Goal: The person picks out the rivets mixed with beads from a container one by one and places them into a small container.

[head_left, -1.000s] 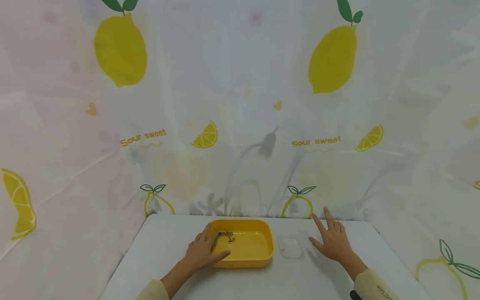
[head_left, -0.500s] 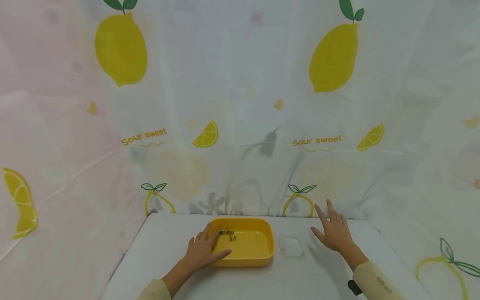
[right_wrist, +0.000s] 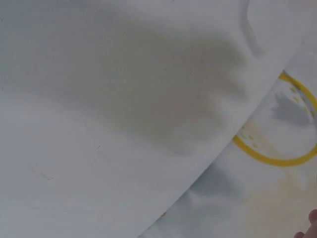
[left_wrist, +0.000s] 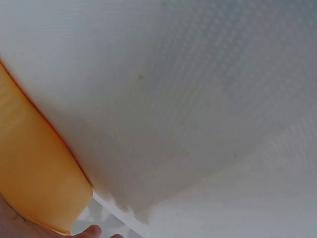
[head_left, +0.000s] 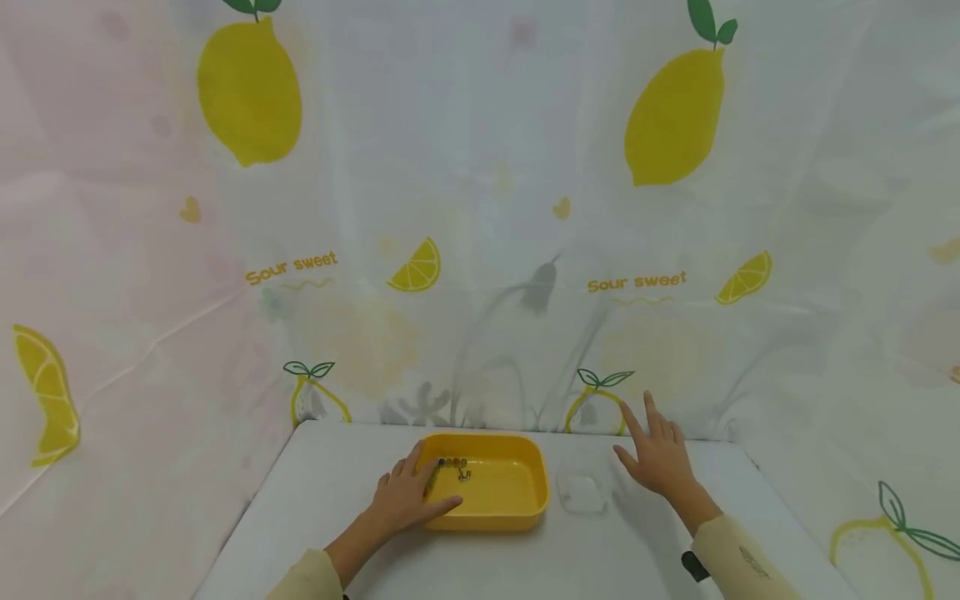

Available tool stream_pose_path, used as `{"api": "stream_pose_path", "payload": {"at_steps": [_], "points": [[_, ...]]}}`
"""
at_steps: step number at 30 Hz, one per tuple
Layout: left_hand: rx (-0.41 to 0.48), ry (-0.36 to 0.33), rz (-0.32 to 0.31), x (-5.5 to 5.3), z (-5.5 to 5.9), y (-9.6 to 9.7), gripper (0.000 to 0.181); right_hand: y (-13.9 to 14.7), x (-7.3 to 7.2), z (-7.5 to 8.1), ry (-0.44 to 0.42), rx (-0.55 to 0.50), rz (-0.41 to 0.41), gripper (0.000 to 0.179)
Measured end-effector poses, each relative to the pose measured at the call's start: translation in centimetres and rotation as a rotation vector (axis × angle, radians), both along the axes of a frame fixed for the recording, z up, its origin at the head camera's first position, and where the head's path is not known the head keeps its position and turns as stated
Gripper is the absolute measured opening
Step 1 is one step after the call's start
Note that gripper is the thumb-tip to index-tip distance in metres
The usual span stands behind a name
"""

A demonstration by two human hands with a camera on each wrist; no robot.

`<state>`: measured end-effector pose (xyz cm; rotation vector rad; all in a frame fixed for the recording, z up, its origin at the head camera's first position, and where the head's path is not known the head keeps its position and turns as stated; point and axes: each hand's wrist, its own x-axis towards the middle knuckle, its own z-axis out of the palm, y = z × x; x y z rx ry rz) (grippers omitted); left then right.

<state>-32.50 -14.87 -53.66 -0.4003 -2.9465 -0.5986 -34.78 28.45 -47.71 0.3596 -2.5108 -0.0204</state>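
A yellow plastic tub (head_left: 487, 523) stands on the white table. Small round beads (head_left: 453, 462), joined like a bracelet, lie in its left part with a small metallic piece (head_left: 464, 476) beside them; my fingers partly hide them. My left hand (head_left: 403, 498) rests over the tub's left rim, thumb stretched along the front. In the left wrist view the tub's wall (left_wrist: 42, 163) shows beside that hand. Raised above the table to the right is my right hand (head_left: 660, 458), fingers spread, holding nothing. Only its fingertips (right_wrist: 312, 229) appear in the right wrist view.
A small clear, squarish piece (head_left: 582, 493) lies on the table (head_left: 322, 475) between the tub and my right hand. Behind the table hangs a lemon-print curtain (head_left: 480, 208), with more of it at both sides.
My right hand has risen slightly, then shifted a little left, still spread. The left hand stays on the tub. The head view has tilted slightly.
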Motion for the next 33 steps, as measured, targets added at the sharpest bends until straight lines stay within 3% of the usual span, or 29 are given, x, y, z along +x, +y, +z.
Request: {"api": "stream_pose_path", "payload": {"at_steps": [16, 23, 33], "points": [[0.005, 0.018, -0.018, 0.1, 0.1, 0.0, 0.09, -4.7, -1.0, 1.4, -0.096, 0.005, -0.016, 0.074], [0.011, 0.008, -0.003, -0.1, -0.2, -0.2, 0.092, -7.1, -1.8, 0.5, -0.085, -0.031, 0.009, 0.073], [0.014, -0.008, -0.003, -0.1, -0.1, -0.1, 0.094, -9.5, -2.0, 0.1, -0.163, -0.051, 0.013, 0.074]]}}
